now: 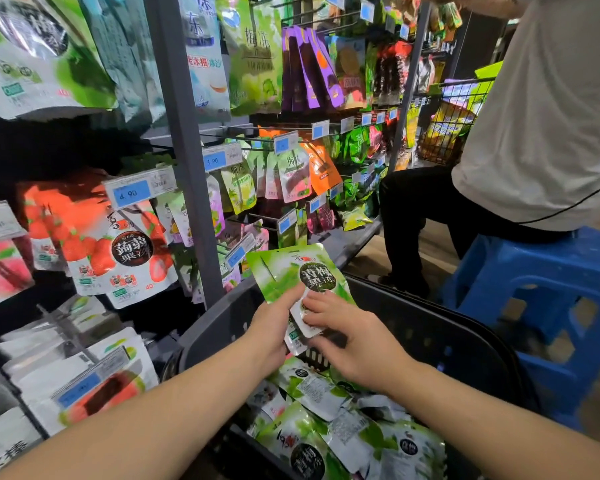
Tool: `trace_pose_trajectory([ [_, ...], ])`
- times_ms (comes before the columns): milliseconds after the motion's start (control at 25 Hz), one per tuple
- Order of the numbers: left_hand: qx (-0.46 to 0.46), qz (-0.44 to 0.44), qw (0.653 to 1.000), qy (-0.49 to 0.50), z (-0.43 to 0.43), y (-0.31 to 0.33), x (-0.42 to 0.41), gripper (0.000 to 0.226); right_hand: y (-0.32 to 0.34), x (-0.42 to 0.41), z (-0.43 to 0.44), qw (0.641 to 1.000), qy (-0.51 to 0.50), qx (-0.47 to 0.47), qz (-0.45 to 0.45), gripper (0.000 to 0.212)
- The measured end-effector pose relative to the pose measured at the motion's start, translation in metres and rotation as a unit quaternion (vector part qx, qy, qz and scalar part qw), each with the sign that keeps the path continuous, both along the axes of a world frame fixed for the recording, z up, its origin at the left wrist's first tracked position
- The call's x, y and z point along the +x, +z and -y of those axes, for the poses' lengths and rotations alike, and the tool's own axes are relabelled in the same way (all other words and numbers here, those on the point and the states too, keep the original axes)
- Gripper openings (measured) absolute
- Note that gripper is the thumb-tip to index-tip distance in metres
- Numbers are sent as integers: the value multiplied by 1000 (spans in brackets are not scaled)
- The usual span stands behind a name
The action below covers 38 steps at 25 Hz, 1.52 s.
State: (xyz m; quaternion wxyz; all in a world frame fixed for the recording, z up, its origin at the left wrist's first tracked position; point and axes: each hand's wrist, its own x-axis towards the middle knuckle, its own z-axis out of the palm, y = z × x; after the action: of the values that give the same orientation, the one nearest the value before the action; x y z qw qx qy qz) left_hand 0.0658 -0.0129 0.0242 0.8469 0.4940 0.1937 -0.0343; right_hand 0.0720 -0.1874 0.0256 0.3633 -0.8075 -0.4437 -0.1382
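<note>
Head view gives us a glossy green-and-white plastic snack pouch (298,275), held upright just above the dark plastic basket (430,323), over its far-left rim. The pouch's lower end is buried behind our hands, and we cannot tell whether a second pouch sits behind it. The basket's near side is cut off, and the pile of matching green pouches (343,427) inside runs out of frame. Our left hand (271,327) grips the pouch's lower left edge, thumb on the front. Our right hand (354,337) pinches the bottom, fingers over the print. Right of the basket stands a blue plastic stool (534,289).
</note>
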Motion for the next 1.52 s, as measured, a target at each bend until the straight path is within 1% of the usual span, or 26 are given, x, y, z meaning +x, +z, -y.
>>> trace_pose_trajectory([
  [80,48,-5,998,39,1,-8,2,39,5,-5,3,999,-9,24,-39,25],
  [120,68,0,997,44,1,-11,3,38,8,-6,4,996,-41,57,-50,23],
  [200,94,19,995,37,1,-10,3,31,15,1,6,976,-155,109,-106,29],
  [240,106,32,993,27,0,-10,3,27,15,9,8,954,-204,122,-180,36],
  [280,122,45,991,15,-1,-10,4,23,14,16,10,923,-223,135,-285,46],
  [320,142,53,988,5,-1,-9,3,21,10,22,11,881,-218,172,-383,56],
  [360,162,60,985,-8,-2,-9,3,19,4,27,13,840,-197,218,-456,62],
  [400,177,68,982,-22,-2,-10,2,18,-2,31,15,810,-174,250,-502,59],
  [440,184,72,980,-37,-1,-10,1,19,-5,31,16,796,-153,266,-521,48],
  [480,183,72,979,-48,0,-10,-1,20,-6,28,16,796,-141,267,-525,35],
  [520,169,70,982,-55,2,-9,-3,20,-8,26,16,805,-142,257,-515,25],
  [600,131,70,986,-70,7,-4,-8,20,-11,22,14,820,-161,249,-490,20],
  [640,128,76,986,-78,9,0,-10,21,-10,20,11,824,-171,250,-479,20],
  [800,217,132,960,-116,14,-2,-12,33,-13,12,6,836,-198,234,-456,16],
  [840,231,131,958,-112,12,-4,-10,35,-13,13,6,837,-198,235,-452,16],
  [920,249,118,957,-91,7,-7,-5,32,-13,17,6,846,-191,232,-441,17],
  [960,259,107,957,-74,3,-9,0,30,-14,21,6,842,-189,242,-443,19],
  [1040,274,92,956,-40,-6,-12,10,24,-24,31,6,814,-203,285,-463,23],
  [1080,275,91,957,-27,-11,-13,14,20,-32,36,6,812,-221,280,-463,22],
  [1120,275,89,957,-14,-16,-14,17,19,-45,42,6,831,-249,229,-441,18],
  [1160,272,88,958,-5,-20,-15,21,21,-61,46,7,859,-272,143,-410,15],
  [1200,269,88,959,3,-25,-17,23,24,-77,47,5,879,-272,48,-388,16],
  [1280,267,82,960,13,-33,-23,28,28,-107,45,-6,894,-236,-123,-359,25],
  [1360,268,67,961,25,-40,-26,31,22,-137,44,-25,888,-196,-251,-332,35],
  [1440,267,53,961,36,-45,-28,34,16,-165,49,-42,867,-176,-333,-326,46],
  [1520,267,41,962,42,-51,-29,35,15,-186,51,-53,843,-165,-401,-318,52],
])
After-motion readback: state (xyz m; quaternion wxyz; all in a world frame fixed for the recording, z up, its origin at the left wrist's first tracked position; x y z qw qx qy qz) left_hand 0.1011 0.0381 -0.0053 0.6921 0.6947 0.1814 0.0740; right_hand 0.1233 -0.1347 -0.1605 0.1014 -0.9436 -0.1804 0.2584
